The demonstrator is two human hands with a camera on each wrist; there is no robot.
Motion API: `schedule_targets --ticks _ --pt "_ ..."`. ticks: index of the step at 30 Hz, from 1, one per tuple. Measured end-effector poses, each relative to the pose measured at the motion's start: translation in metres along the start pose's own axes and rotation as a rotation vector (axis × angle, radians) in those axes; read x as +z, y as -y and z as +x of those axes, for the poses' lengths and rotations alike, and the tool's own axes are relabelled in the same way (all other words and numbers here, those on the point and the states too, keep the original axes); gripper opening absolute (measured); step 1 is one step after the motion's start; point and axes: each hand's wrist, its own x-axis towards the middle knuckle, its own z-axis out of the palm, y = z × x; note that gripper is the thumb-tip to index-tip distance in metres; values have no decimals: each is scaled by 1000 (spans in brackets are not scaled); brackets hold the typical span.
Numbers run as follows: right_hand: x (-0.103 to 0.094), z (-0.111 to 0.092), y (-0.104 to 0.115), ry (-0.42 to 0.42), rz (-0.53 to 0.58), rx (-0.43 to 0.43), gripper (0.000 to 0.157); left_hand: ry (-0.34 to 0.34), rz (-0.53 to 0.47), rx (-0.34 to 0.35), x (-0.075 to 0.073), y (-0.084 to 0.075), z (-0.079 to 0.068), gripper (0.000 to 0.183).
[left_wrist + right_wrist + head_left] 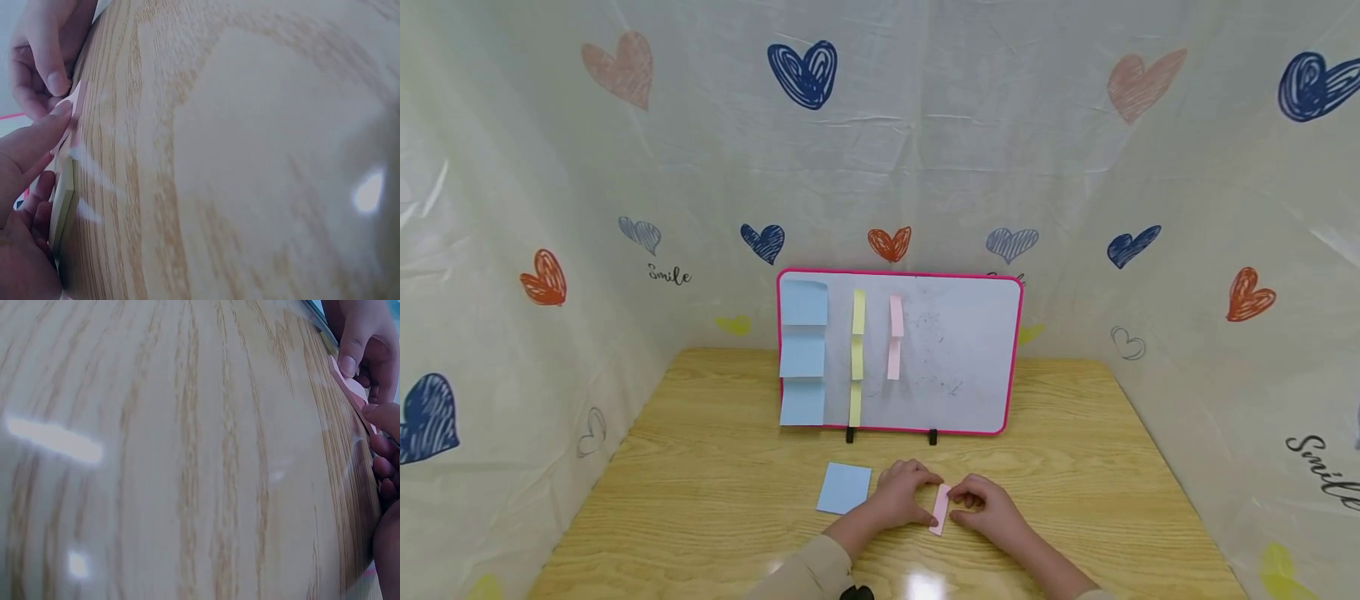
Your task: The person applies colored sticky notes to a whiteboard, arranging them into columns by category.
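A slim pink sticky note pad (939,510) lies on the wooden table. My left hand (904,493) holds it by its two ends between thumb and fingers. From the right, my right hand (991,510) reaches the pad's upper right edge with a fingertip, its thumb held apart. In the right wrist view, the top pink sheet (342,376) looks bowed. A yellow sticky note pad (61,203) shows beneath my left hand in the left wrist view; from above that hand hides it. Left of it sits a square blue sticky note pad (844,488).
Behind the hands stands a pink-framed whiteboard (958,354) on black feet (933,437). Its left side bears columns of blue notes (802,354), yellow notes (857,358) and two pink notes (895,337). A heart-printed sheet (925,167) surrounds the table (700,467).
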Motion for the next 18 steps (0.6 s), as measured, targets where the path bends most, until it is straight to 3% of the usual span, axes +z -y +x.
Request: schedule_targets --ticks 4,12,18 --pt "1 -1 3 -23 6 -22 18 -11 13 3 2 0 0 53" --pt "10 2 -20 -92 9 -71 14 -28 0 -1 7 4 3 46" --pt "14 4 -7 -137 -42 -64 13 -37 12 1 6 3 2 44"
